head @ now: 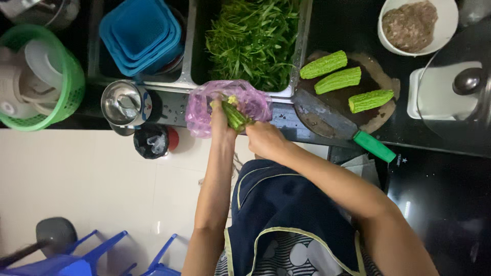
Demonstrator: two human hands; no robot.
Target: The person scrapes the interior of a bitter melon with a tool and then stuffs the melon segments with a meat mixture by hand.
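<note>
A: Viewing the head camera: which step is in hand?

B: Judged as scraping or hollowing. The left hand (pixel 221 118) is closed around a green gourd piece (pixel 236 117), held over a pink plastic bag (pixel 225 105) at the table (pixel 286 122) edge. The right hand (pixel 263 139) is curled against the piece's near end; whether it pinches a tool cannot be told.

A: Orientation?

B: The long axis runs diagonally, far end up-left over the bag, near end down-right toward the right hand.

A: Next move?

B: Probably keeping the piece steady over the bag. Three gourd pieces (pixel 337 80) lie on the cutting board (pixel 381 115), beside a cleaver (pixel 327 120).
</note>
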